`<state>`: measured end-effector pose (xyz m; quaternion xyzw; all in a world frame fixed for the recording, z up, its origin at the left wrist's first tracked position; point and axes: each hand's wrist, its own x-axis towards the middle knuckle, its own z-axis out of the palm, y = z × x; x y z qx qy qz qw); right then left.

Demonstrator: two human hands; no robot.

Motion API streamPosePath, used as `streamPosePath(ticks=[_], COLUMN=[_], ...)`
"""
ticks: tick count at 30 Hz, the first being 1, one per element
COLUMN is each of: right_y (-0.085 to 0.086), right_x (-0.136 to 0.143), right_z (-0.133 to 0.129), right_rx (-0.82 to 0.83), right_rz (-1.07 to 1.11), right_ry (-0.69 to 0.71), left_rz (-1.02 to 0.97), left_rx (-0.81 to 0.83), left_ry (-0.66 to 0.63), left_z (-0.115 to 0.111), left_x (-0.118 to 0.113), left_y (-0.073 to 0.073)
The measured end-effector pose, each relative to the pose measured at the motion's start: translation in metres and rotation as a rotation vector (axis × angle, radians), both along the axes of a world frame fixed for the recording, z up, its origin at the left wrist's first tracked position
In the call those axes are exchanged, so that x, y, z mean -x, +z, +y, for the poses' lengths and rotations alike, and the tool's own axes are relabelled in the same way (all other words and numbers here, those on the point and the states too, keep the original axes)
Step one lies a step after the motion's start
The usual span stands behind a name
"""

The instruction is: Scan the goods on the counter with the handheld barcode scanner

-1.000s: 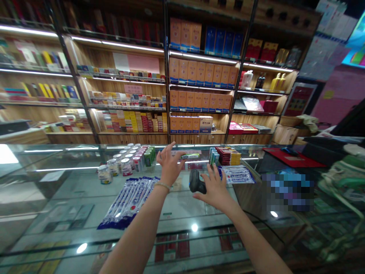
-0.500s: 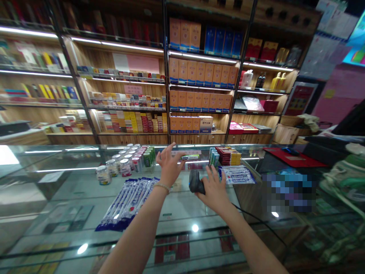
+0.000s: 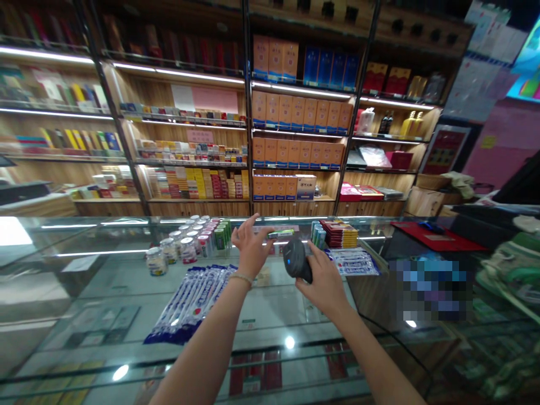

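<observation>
My left hand [image 3: 252, 248] pinches a slim green and white pack [image 3: 282, 233] between thumb and fingertips, above the glass counter; its exact kind is too small to read. In my right hand [image 3: 323, 277] is a dark handheld barcode scanner [image 3: 297, 260] with a small blue light, its handle inside my curled fingers. The scanner head is just in front of the pack, slightly below it. Left of my forearm, several blue and white long packets [image 3: 189, 301] lie fanned out on the glass.
Lidded jars [image 3: 156, 261] and green tubes [image 3: 221, 234] stand in rows at the left. To the right are stacked red and yellow packs [image 3: 341, 233] and more blue-white packets [image 3: 355, 262]. A black cable [image 3: 390, 336] crosses the counter. A red mat [image 3: 436, 236] lies farther right.
My right fingers have closed round the scanner, whose head has swung up a little toward the pack. My left hand stays nearly in place, still pinching the pack.
</observation>
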<state>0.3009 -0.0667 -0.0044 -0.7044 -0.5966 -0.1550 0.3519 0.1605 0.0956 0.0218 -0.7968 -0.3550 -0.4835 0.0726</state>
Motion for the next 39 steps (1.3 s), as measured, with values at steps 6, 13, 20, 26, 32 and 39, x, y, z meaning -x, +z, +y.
streamPosePath(ticks=[6,13,20,26,32,39], right_y=[0.02,0.031,0.033,0.031,0.031,0.01], right_x=[-0.001,0.01,0.018,0.014,0.009,-0.002], right_z=[-0.02,-0.03,-0.031,-0.03,-0.028,-0.013], right_rx=[0.019,0.161,0.213,0.155,0.201,0.036], right_rz=[0.338,0.621,0.629,0.57,0.357,-0.091], right_ry=[0.179,0.33,0.234,0.189,0.053,-0.059], left_rz=[-0.004,-0.01,-0.029,-0.002,-0.006,-0.008], left_rx=[0.007,-0.005,-0.012,0.006,0.015,0.049], left_ry=[0.005,0.017,-0.01,0.018,0.013,0.015], left_z=[0.0,0.0,0.004,0.001,0.0,-0.002], left_x=[-0.001,0.0,-0.001,0.0,0.0,0.0], left_y=[-0.001,-0.002,-0.005,-0.003,-0.001,0.001])
